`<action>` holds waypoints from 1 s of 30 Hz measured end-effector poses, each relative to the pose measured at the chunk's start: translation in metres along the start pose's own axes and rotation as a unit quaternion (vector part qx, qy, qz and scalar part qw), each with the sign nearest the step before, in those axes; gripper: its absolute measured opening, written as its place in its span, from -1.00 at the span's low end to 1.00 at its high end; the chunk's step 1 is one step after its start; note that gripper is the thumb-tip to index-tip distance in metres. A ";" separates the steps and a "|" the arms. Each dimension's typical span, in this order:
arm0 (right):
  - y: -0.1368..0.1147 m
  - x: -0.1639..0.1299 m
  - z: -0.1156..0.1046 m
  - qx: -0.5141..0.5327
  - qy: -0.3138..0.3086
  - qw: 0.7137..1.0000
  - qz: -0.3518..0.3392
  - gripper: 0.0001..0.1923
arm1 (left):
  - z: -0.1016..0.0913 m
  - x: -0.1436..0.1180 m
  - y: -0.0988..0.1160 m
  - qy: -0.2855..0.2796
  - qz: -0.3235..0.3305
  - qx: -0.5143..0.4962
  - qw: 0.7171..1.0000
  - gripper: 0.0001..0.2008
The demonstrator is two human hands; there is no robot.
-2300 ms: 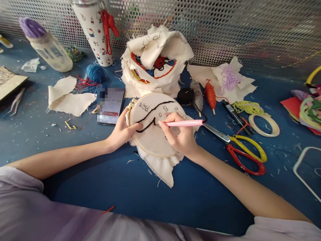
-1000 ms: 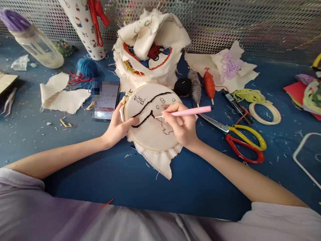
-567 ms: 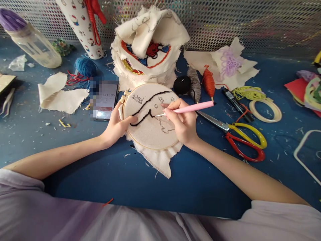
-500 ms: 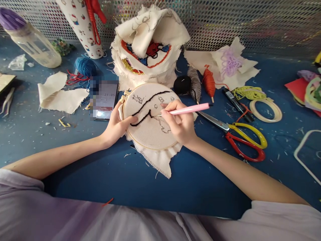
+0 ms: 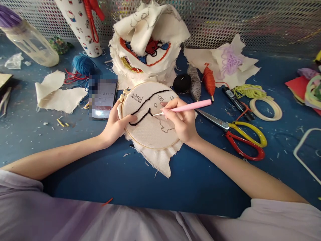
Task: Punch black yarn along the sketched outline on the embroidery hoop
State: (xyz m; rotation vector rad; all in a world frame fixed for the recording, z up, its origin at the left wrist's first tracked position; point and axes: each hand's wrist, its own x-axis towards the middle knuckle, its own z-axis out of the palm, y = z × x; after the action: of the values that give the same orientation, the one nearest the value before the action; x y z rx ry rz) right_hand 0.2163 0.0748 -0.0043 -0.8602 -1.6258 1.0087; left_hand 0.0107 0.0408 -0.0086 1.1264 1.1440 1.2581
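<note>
My left hand (image 5: 114, 127) grips the left edge of a round embroidery hoop (image 5: 146, 138), its thumb pressed on the stretched white cloth beside a black yarn line (image 5: 140, 119). The cloth also carries a pencil drawing (image 5: 167, 128), and a frayed corner hangs below the hoop. Between the fingers of my right hand (image 5: 185, 122) is a punch needle (image 5: 192, 106) with a pink handle, tilted over the hoop. Its thin metal tip is at the end of the black yarn line, near the middle of the cloth. My left fingers under the hoop are hidden.
Scissors (image 5: 227, 126) lie right of the hoop, near a black marker (image 5: 237, 102) and a tape ring (image 5: 265, 109). Behind stand yarn balls (image 5: 182, 83) and a stack of embroidered cloth (image 5: 150, 72). A phone (image 5: 106, 97) lies at left. A metal mesh (image 5: 240, 23) borders the back.
The punch needle has tilted slightly, its rear end a little higher, and more of the metal shaft shows. My left hand keeps its hold on the hoop.
</note>
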 end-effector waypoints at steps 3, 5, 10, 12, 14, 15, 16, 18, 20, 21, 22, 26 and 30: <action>0.000 0.000 0.001 0.023 0.006 1.000 -0.001 -0.83 | 0.000 0.000 0.001 0.005 -0.004 0.000 1.000 -0.49; 0.000 0.001 0.001 0.037 0.018 0.999 -0.002 -0.83 | 0.000 0.000 0.001 0.009 -0.006 -0.003 1.000 -0.49; 0.002 0.000 0.002 0.022 0.024 0.999 0.000 -0.82 | 0.000 0.000 0.000 0.006 -0.008 -0.002 1.000 -0.49; 0.003 -0.001 0.002 0.006 0.022 1.000 -0.016 -0.83 | 0.000 0.000 0.000 0.006 -0.008 -0.004 1.000 -0.48; 0.002 -0.002 0.002 -0.028 0.007 0.999 -0.044 -0.84 | 0.000 0.000 0.000 0.006 -0.009 -0.007 1.000 -0.49; 0.001 -0.003 0.003 -0.054 -0.007 0.997 -0.061 -0.85 | 0.000 -0.001 0.001 0.006 -0.009 -0.006 1.000 -0.49; 0.000 -0.003 0.004 -0.088 -0.028 0.992 -0.080 -0.85 | 0.000 -0.001 0.001 0.005 -0.007 -0.004 1.000 -0.49; -0.003 -0.003 0.006 -0.163 -0.072 0.977 -0.118 -0.85 | 0.000 -0.001 0.002 0.002 -0.001 -0.003 1.000 -0.47; -0.006 -0.002 0.007 -0.202 -0.098 0.966 -0.127 -0.86 | 0.000 -0.002 0.002 -0.001 0.007 -0.005 1.000 -0.47; -0.007 -0.002 0.007 -0.195 -0.099 0.969 -0.112 -0.87 | 0.000 -0.002 0.002 -0.002 0.007 -0.006 1.000 -0.47; -0.007 -0.002 0.006 -0.171 -0.090 0.977 -0.088 -0.89 | 0.000 -0.001 0.001 -0.002 0.005 -0.005 1.000 -0.47; -0.003 -0.002 0.002 -0.063 -0.009 0.998 -0.003 -0.89 | 0.000 0.001 0.000 0.003 -0.013 -0.015 1.000 -0.49; -0.001 -0.003 0.001 -0.027 0.034 0.999 0.007 -0.83 | -0.001 0.002 -0.002 -0.006 -0.007 -0.021 1.000 -0.52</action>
State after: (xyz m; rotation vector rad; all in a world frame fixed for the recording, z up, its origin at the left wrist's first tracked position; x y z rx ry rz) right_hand 0.2163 0.0717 -0.0047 -0.9328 -1.5968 0.9383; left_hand 0.0099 0.0427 -0.0103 1.0934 1.1097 1.2572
